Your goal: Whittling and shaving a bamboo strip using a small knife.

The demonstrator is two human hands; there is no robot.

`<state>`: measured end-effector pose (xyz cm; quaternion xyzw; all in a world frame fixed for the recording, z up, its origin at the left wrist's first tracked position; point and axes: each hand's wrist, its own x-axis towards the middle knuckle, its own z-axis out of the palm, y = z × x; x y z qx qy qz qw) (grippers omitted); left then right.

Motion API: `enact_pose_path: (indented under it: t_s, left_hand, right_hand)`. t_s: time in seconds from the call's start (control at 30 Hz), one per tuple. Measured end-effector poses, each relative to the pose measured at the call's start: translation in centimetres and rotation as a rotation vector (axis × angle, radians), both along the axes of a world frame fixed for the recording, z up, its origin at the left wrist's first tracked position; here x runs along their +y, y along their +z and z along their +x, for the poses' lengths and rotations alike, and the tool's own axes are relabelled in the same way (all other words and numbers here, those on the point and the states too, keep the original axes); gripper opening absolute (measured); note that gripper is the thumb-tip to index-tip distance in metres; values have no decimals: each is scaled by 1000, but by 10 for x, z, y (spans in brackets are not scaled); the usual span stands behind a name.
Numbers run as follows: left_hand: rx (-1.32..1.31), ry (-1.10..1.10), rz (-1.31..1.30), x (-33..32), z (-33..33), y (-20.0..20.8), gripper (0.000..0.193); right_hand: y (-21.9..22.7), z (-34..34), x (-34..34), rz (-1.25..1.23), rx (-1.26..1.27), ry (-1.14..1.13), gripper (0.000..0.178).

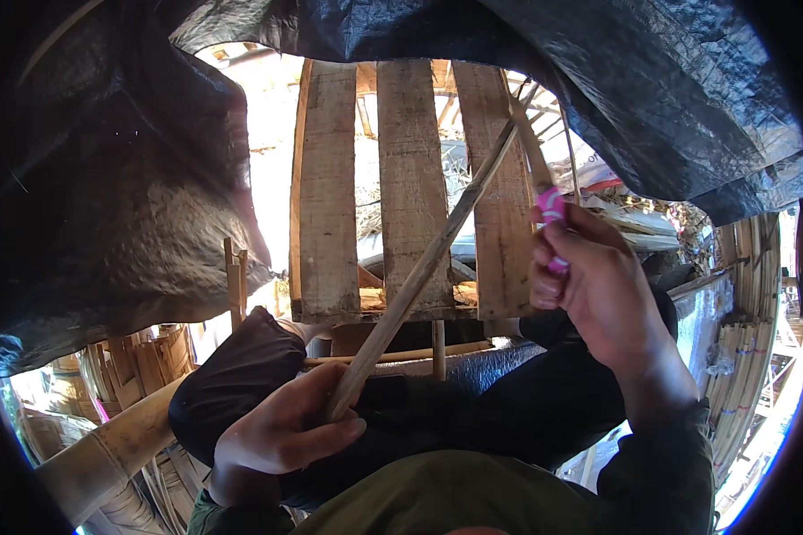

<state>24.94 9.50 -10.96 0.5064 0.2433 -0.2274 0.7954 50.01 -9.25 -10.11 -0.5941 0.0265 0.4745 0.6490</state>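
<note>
Olive-green clothing fills the lower edge of the view, and just above it the left hand sits closest to the camera, its grip clamped around the lower end of a long bamboo strip. Fingers and thumb wrap the strip fully; no gap shows.

From that grip the strip runs up and to the right, its long axis diagonal, crossing the middle plank of a wooden slat panel and ending near the upper right by the panel's third plank. The lower end is at the left hand; the far end lies nearer the right hand.

Raised at the right, the right hand is closed on a small pink object, with part showing above the fingers and part below. What the object is cannot be told. It lies just beside the upper stretch of the strip; whether they touch cannot be told.

Dark trousers cover the knees below the panel. Black plastic sheeting hangs overhead and to the left. Bundled bamboo slats stand at the right, and a thick bamboo pole lies at lower left.
</note>
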Motion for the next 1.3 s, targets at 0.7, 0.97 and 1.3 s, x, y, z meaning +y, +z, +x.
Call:
enact_pose_path:
  t_s: [0.7,0.97,1.3]
  left_hand:
    - [-86,-7,193,-14,-12,-2,27]
    - [-72,-25,205,-14,-10,-2,26]
    - [5,30,93,-14,-9,4,25]
  right_hand:
    - [-28,-19,37,-384,-465,440,27]
    - [-29,-23,35,-358,-596,569,25]
    - [-29,-19,36,-436,-471,514,29]
